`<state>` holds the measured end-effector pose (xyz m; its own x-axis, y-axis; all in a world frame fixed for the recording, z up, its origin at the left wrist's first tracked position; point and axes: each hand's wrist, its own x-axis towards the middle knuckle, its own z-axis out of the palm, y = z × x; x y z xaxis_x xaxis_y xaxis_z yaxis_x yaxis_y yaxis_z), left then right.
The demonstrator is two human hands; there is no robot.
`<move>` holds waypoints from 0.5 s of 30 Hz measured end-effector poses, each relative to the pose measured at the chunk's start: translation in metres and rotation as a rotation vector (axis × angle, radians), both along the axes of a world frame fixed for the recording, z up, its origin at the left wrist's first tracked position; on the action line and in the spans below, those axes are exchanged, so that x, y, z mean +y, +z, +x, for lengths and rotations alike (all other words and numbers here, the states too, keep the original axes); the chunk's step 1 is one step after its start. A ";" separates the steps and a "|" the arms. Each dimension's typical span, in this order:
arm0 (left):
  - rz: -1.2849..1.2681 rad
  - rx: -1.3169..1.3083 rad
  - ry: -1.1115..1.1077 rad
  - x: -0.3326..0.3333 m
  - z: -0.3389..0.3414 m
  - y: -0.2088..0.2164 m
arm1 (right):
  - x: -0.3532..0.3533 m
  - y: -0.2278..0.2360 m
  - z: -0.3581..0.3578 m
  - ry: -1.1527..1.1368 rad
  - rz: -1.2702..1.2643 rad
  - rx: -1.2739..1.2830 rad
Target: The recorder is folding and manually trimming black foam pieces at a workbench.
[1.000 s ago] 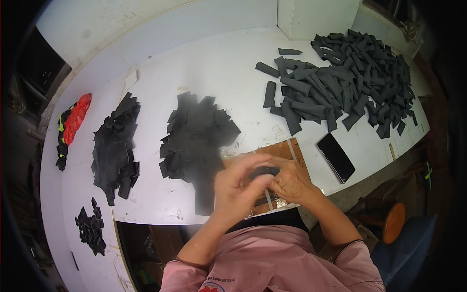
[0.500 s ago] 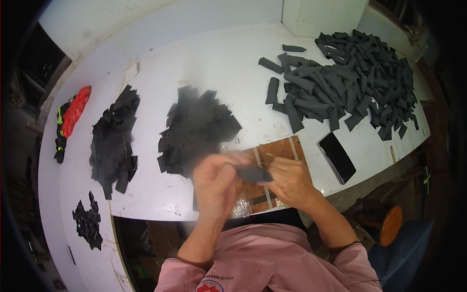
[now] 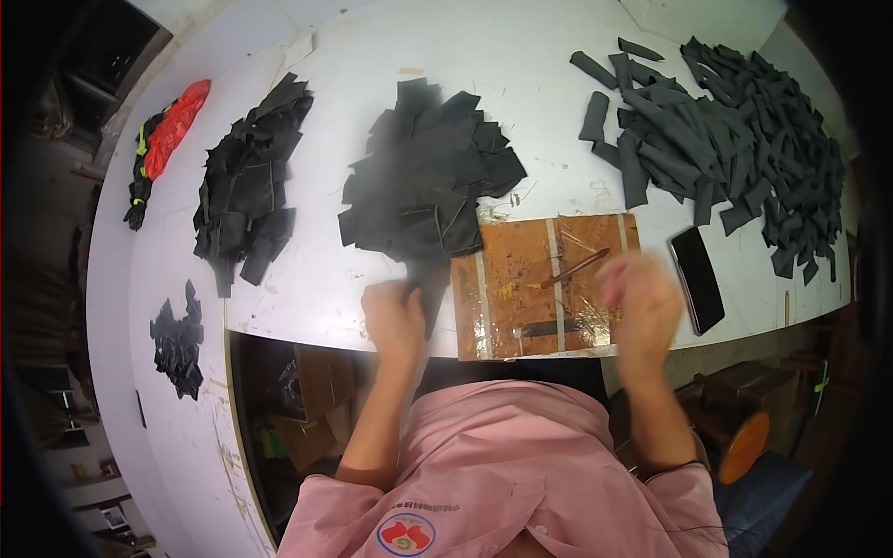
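Observation:
My left hand [image 3: 394, 318] is low over the table with its fingers curled in at the edge of a black fabric piece [image 3: 433, 296], which lies beside the brown board [image 3: 510, 270]. Its fingertips are partly hidden. At the board's right edge my right hand [image 3: 644, 302] is smeared by motion, and I cannot make out anything in it. On the board rests a slim brown stick-like tool [image 3: 575, 268] with a narrow end. Just beyond my left hand spreads a heap of flat black fabric pieces [image 3: 423, 172].
Rolled dark grey fabric tubes [image 3: 735, 139] are heaped at the far right. A black phone [image 3: 698, 281] lies right of the board. Leftward are another black fabric pile [image 3: 246, 181], a smaller pile [image 3: 177, 339] and a red plastic bag [image 3: 179, 128]. A round wooden stool [image 3: 744, 448] stands below the table.
The dark piece held between both hands is no longer in them. My hands have moved apart, the left to the black fabric piece, the right toward the phone. The view has shifted.

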<state>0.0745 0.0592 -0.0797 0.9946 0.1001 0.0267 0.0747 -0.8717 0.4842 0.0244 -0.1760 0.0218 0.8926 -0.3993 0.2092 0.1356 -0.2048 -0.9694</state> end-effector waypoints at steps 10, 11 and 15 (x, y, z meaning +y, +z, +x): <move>-0.954 0.293 -0.394 -0.008 -0.021 0.051 | 0.064 -0.064 -0.007 0.460 0.462 0.209; -0.958 0.294 -0.392 -0.013 -0.023 0.056 | 0.062 -0.058 -0.008 0.461 0.459 0.212; -1.101 0.003 -0.072 -0.029 -0.033 0.069 | 0.053 -0.042 -0.008 0.234 -0.277 -0.087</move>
